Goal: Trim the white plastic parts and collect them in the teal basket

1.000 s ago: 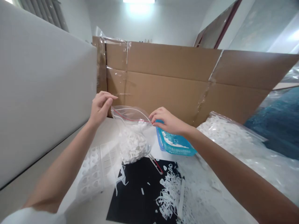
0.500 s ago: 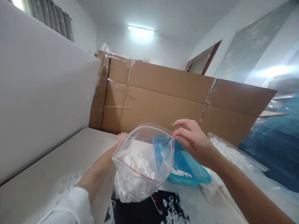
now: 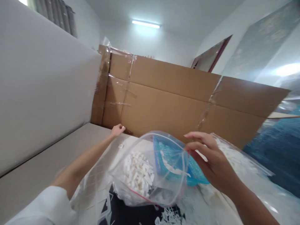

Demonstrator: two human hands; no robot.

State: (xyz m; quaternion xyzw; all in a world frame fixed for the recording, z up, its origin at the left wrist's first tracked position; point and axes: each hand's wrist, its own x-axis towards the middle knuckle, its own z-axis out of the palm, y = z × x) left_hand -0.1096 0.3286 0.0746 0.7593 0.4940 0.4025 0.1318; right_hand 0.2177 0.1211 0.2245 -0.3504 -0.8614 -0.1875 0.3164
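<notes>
The left grip (image 3: 117,130), pinching a white piece (image 3: 123,127), is beyond and left of the open bag (image 3: 140,196), whose rim the right grip (image 3: 207,154) grasps.

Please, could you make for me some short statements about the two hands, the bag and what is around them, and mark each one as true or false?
1. The right hand holds the clear bag at its rim. True.
2. The bag is sealed shut. False: its mouth is wide open, and white pieces show inside.
3. Part of the blue basket is seen through the bag. True.
4. The left hand is inside the bag. False: it is apart from the bag, near the cardboard.
5. The mat below the bag in the picture is red. False: it is black.
</notes>
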